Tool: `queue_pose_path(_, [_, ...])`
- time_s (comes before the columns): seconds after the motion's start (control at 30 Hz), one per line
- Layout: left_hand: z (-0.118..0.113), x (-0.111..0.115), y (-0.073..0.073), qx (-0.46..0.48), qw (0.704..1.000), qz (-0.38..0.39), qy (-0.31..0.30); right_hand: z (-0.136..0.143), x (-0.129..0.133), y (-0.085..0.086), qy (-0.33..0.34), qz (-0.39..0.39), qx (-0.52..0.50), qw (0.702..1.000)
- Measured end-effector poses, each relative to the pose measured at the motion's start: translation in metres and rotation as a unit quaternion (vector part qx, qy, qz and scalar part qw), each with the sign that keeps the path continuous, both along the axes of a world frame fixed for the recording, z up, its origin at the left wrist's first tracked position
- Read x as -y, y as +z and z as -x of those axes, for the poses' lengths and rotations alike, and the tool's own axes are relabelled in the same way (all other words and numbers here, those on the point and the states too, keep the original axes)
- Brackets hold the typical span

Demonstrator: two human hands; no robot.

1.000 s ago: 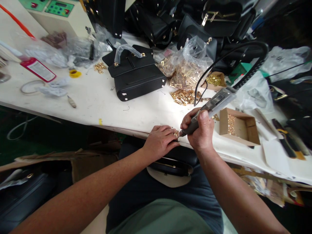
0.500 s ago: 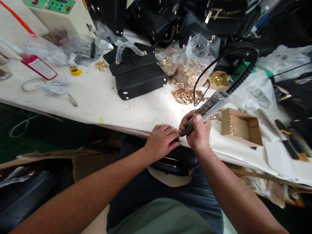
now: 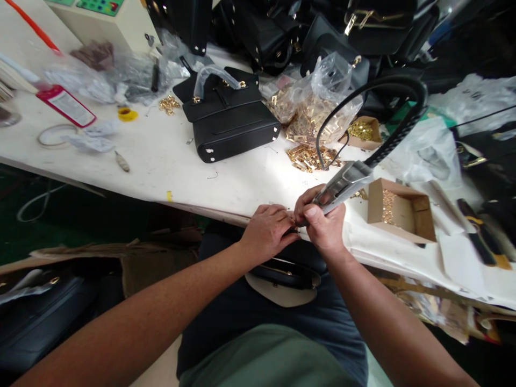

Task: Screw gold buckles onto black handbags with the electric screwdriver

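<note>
A black handbag with a pale inner flap lies across my lap, partly under the table edge. My left hand is closed on its upper edge, fingers together and thumb below; the exact spot gripped is hidden. In my right hand is a grey electric screwdriver, its body slanting up to the right and a thick black cable looping from its back end. The tool's tip is hidden behind my right fingers, which nearly meet my left fingertips at the bag.
Another black handbag lies on the white table. Loose gold fittings are heaped beside a plastic bag of more. To the right stand a cardboard box with small screws and black-handled pliers. More black bags crowd the back.
My right hand and the screwdriver have moved slightly left, closer to my left fingers, and the tip has gone out of sight. My left hand stays on the handbag.
</note>
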State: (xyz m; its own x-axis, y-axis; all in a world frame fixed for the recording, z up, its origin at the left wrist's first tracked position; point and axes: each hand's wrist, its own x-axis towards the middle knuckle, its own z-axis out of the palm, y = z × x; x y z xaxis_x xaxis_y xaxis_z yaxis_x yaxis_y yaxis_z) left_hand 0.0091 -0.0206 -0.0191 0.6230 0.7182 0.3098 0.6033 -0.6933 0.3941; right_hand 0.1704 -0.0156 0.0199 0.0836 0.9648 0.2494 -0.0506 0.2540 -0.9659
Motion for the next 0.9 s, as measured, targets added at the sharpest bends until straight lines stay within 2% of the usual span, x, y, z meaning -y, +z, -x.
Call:
queue_pose_path(0.17, [-0.001, 0.002, -0.002, -0.009, 1.000, -0.005, 0.010, 0.000, 0.000, 0.003, -0.002, 0.007, 0.042, 0.999])
queue_pose_path(0.47, [0.000, 0.000, -0.002, 0.002, 1.000, 0.012, -0.002, 0.001, -0.002, -0.008, -0.019, -0.012, 0.072, 0.997])
queue_pose_path(0.63, [0.000, 0.000, -0.004, 0.006, 1.000, 0.007, -0.007, 0.000, -0.004, -0.009, -0.009, -0.007, 0.067, 0.998])
queue_pose_path(0.8, [0.000, 0.000, -0.005, 0.005, 1.000, 0.016, -0.009, -0.001, -0.004, -0.013, -0.029, 0.005, 0.067, 0.997])
queue_pose_path(0.9, [0.001, 0.001, -0.004, 0.002, 1.000, 0.008, -0.004, 0.001, -0.006, -0.012, 0.000, 0.015, 0.050, 0.999])
